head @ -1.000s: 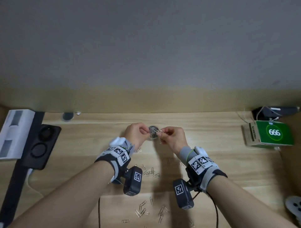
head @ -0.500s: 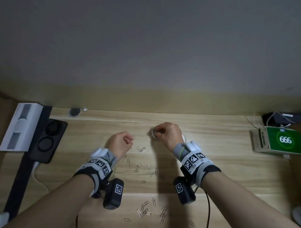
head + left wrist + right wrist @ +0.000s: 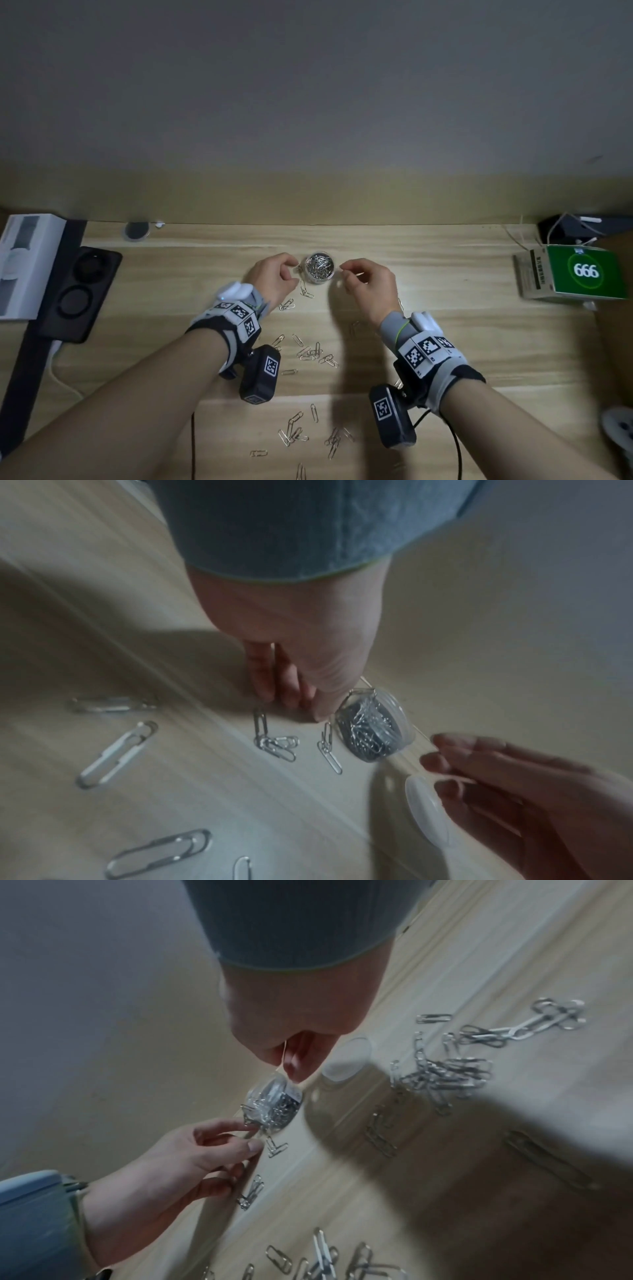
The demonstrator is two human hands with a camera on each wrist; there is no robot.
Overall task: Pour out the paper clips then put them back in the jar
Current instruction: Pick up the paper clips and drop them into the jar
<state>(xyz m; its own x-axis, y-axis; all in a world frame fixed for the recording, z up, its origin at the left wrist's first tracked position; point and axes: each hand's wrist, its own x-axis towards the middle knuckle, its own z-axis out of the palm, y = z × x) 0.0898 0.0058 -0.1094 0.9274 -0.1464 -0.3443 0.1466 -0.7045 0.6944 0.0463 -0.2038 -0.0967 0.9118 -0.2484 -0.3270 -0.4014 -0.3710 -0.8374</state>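
A small clear round jar (image 3: pixel 319 268) (image 3: pixel 373 729) (image 3: pixel 274 1102) holding a heap of silver paper clips stands at the back middle of the wooden desk (image 3: pixel 445 281). My left hand (image 3: pixel 296 272) (image 3: pixel 308 710) is at its left rim, thumb and forefinger pinching a paper clip against the edge. My right hand (image 3: pixel 344 272) (image 3: pixel 291 1066) hovers just right of the jar and pinches a thin clip. The jar's clear lid (image 3: pixel 428 813) (image 3: pixel 346 1058) lies flat beside it. Several loose paper clips (image 3: pixel 315 353) lie scattered nearer to me.
More clips (image 3: pixel 294 431) lie close to the front edge. A green "666" box (image 3: pixel 582 270) sits at the right. A black two-ring holder (image 3: pixel 82 291) and a white box (image 3: pixel 24 263) sit at the left. The wall stands right behind the desk.
My left hand went down-left to the clips on the desk, then came back to the jar's left rim. My right hand drew off the jar's mouth to its right side.
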